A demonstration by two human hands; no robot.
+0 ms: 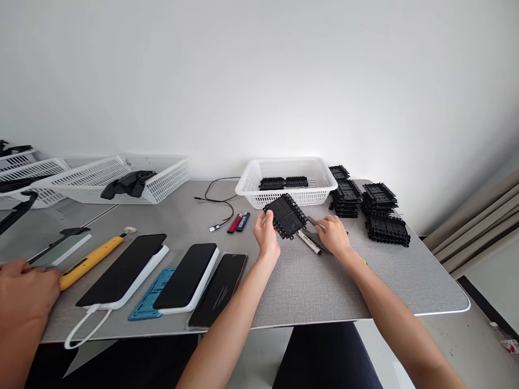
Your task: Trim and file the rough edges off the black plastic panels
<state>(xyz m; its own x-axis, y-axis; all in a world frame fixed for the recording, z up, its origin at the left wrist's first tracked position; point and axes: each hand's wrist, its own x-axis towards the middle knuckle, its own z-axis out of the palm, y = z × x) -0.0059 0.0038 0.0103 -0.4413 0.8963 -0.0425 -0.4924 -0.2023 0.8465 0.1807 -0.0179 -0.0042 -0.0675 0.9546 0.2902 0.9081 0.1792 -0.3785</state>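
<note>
The left hand (266,237) of the person is grasping a black plate (285,216) by its edge, thumb on top, and holds it tilted above the table (300,292). The fingers of the right hand (335,236) are bent down onto a grey tool (313,220); I cannot tell from here if they grip it. Between the two hands, just beside the right fingers, there lies a marker (310,243). Beyond the left fingers I see a white basket (284,201) with similar plates inside. Stacks (347,199) of such plates stand beyond the right fingers. A red lighter (234,223) lies near the left fingers, on their left.
</note>
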